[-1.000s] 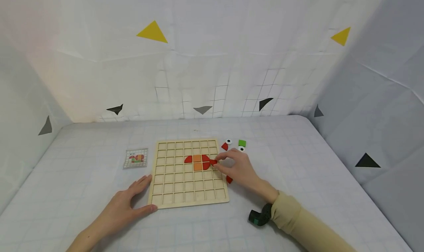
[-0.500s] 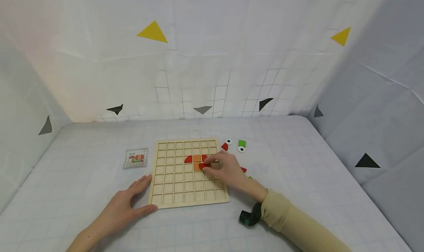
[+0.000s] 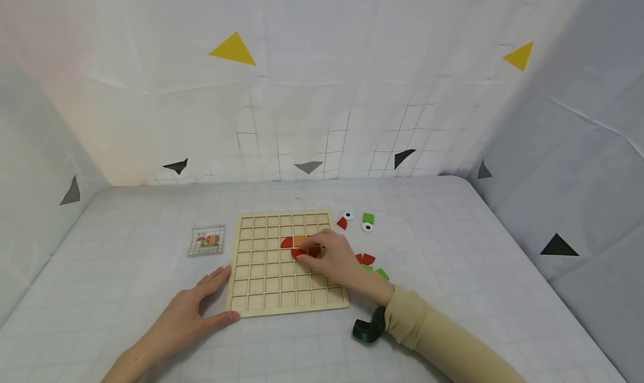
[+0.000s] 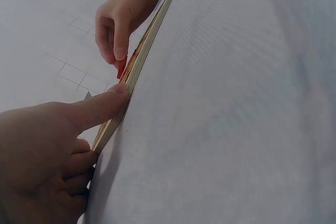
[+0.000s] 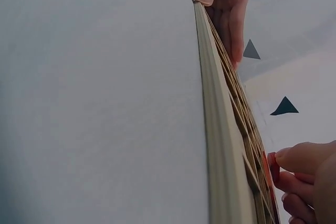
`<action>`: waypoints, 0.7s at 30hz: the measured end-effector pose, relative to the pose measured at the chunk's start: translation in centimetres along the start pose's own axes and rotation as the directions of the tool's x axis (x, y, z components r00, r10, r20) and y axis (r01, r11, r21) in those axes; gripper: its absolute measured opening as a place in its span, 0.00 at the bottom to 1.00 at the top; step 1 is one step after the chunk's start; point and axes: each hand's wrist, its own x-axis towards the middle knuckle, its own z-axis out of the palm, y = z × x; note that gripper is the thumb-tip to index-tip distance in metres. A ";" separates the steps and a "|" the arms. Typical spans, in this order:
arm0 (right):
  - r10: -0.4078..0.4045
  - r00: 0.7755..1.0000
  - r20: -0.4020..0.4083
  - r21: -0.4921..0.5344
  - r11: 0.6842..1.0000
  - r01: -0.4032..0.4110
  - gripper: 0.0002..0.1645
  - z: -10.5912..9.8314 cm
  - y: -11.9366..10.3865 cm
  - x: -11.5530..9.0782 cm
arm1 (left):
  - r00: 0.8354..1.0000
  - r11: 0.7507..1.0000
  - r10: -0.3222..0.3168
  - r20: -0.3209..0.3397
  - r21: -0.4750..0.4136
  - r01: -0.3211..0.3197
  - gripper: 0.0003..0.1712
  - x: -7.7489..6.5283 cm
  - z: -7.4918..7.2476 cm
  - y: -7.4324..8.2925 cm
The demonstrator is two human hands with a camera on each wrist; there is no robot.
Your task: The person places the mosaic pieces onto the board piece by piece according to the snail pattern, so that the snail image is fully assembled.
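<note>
Red curved-edged piece (image 3: 295,254), mid-frame, is pinched by the right hand (image 3: 336,258) over a gridded wooden board (image 3: 256,286), whose lower-left corner the left hand (image 3: 186,316) touches, thumb outspread.

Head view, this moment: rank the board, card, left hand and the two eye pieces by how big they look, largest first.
1. Board
2. Left hand
3. Card
4. Upper eye piece and lower eye piece: too alike to rank.
</note>
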 end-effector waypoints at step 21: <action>-0.098 0.994 -0.052 -0.096 0.991 0.093 0.11 2.1 -0.4 0.6 | 1.000 1.000 0.004 -0.005 0.003 -0.004 0.55 0.1 0.2 -0.2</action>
